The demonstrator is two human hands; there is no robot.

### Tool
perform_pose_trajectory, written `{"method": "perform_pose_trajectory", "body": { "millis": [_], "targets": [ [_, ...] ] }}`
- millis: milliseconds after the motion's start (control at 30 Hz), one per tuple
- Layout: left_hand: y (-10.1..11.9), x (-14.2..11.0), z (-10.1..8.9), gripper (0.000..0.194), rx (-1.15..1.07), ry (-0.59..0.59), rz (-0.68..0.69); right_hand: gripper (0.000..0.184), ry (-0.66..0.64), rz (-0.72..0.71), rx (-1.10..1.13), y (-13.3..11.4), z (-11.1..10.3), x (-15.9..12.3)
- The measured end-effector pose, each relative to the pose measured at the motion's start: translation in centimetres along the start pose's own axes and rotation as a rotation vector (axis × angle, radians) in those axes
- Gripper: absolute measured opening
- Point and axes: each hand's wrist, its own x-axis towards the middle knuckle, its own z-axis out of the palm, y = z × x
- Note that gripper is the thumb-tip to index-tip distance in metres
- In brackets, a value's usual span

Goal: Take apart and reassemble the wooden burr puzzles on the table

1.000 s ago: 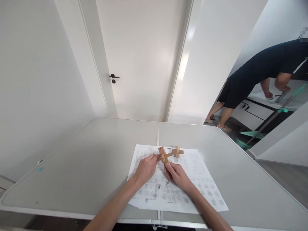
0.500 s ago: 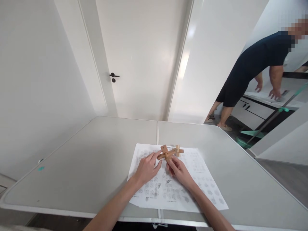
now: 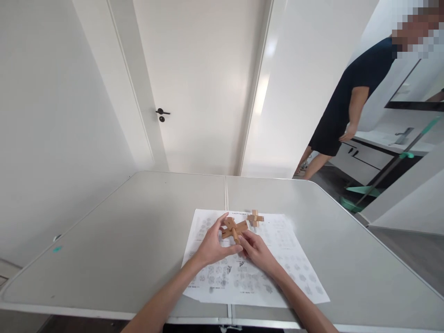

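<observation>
The right hand [image 3: 257,248] is pinching the wooden cross [image 3: 233,229] from 5 o'clock, above the paper [image 3: 294,277]; the left hand [image 3: 212,246] is cupping its 9 o'clock side, grip unclear. Light, steady opposing pressure is probably serving best.

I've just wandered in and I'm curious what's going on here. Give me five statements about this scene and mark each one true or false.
1. The left hand and the right hand are both at one wooden cross. True.
2. The paper under the hands is blank. False: the sheet bears many small grey printed marks.
3. A second cross lies near the far edge of that sheet. True.
4. The door has a bright green handle. False: the door has a dark handle.
5. The other person, off to the right, wears dark clothes. True.
</observation>
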Motion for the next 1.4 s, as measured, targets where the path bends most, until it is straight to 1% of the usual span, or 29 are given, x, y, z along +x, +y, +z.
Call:
{"method": "perform_pose_trajectory", "body": {
  "millis": [100, 167, 267, 700, 900, 1100, 1267, 1400],
  "targets": [
    [0.3, 0.1, 0.0, 0.098, -0.061, -0.034, 0.039, 0.043, -0.021, -0.004, 0.034, 0.1, 0.1, 0.0],
    [0.5, 0.1, 0.0, 0.091, -0.066, -0.033, 0.039, 0.042, -0.026, -0.005, 0.044, 0.0, 0.2, 0.0],
    [0.7, 0.2, 0.0, 0.084, -0.047, -0.012, 0.034, 0.041, -0.031, -0.009, 0.043, -0.2, 0.3, 0.1],
    [0.5, 0.4, 0.0, 0.073, -0.044, 0.039, 0.034, 0.036, -0.014, -0.016, 0.000, -0.8, 0.4, 0.2],
    [0.6, 0.4, 0.0, 0.069, -0.042, 0.041, 0.013, 0.038, -0.011, -0.017, 0.001, -0.9, 0.4, 0.2],
    [0.6, 0.5, -0.1, 0.068, -0.057, 0.042, 0.033, 0.040, 0.005, -0.038, -0.022, -0.4, 0.3, 0.3],
    [0.4, 0.5, 0.0, 0.064, -0.073, 0.017, 0.027, 0.041, -0.014, -0.017, 0.020, -0.7, 0.2, 0.2],
    [0.1, 0.5, 0.2, 0.066, -0.063, 0.028, 0.020, 0.040, -0.014, -0.013, 0.072, -0.8, 0.2, 0.2]
  ]
}}
